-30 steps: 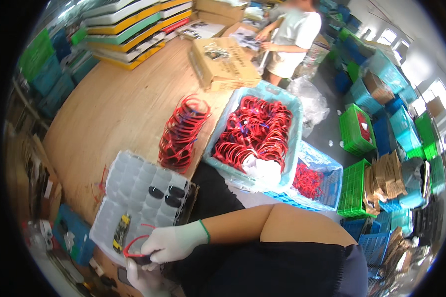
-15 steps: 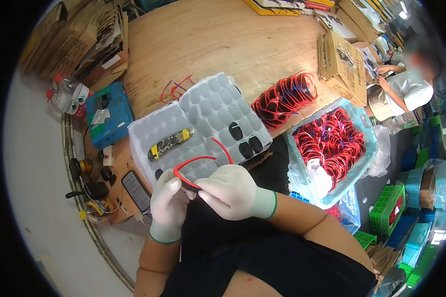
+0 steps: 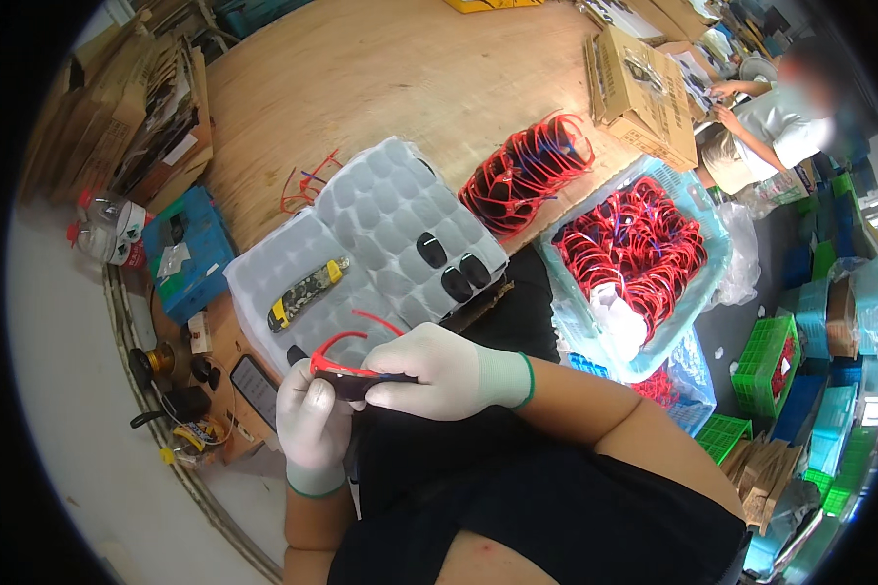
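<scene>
Red glasses [image 3: 344, 382], with dark lens material visible, are held just below and left of the frame's centre, in front of a grey moulded tray [image 3: 254, 278]. The left hand [image 3: 312, 421] pinches their left end between thumb and fingers; its grip is closed. The right hand [image 3: 434, 375] has its grip closed on the right end. Both hands wear white gloves with green cuffs. The tray lies on a wooden table [image 3: 380, 78] and carries a yellow-and-black cutter [image 3: 307, 294] at its left and three dark lenses [image 3: 431, 250] toward its right. A bundle of red frames [image 3: 527, 175] lies right of centre in the upper half, beside a pale blue bin [image 3: 714, 239] filled with similar red frames. A dark phone [image 3: 255, 388] rests at lower left.
</scene>
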Demonstrator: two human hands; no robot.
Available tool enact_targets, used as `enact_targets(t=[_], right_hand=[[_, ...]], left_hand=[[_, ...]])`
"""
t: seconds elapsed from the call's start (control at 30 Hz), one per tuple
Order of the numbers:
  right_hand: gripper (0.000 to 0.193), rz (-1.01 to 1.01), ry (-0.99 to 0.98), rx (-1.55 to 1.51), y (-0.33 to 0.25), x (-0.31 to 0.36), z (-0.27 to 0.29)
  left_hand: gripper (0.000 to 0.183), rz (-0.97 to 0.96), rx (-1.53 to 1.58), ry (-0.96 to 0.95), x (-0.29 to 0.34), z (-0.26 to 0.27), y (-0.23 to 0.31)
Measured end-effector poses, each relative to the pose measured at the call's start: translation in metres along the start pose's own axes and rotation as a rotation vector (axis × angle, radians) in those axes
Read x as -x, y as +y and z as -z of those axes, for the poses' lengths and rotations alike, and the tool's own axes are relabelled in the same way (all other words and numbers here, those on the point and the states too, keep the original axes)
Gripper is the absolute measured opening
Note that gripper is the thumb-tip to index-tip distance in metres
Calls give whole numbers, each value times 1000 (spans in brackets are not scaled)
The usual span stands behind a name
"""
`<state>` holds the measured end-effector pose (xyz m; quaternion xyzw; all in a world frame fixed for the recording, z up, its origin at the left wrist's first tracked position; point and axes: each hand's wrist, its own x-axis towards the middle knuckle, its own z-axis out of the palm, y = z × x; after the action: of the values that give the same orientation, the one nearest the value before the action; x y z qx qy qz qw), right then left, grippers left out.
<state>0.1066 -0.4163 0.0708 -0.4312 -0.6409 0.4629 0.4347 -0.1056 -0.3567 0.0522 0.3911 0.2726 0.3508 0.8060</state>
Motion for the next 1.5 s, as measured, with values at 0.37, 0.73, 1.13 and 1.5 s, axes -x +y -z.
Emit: enact_targets(t=[0.37,0.73,1.13,1.5], right_hand=[[14,-112,-57,-31,-9,2,5],[18,-128,83,-83,6,11,-6],[21,-86,-136,-207,7,7,11],[8,152,105,311,2,4,-5]], left_hand=[[33,85,191,8,-6,-19,5],[21,112,248,-93,-13,-1,-13],[29,4,79,-232,-5,-1,-11],[17,36,-15,36,1,-7,-14]])
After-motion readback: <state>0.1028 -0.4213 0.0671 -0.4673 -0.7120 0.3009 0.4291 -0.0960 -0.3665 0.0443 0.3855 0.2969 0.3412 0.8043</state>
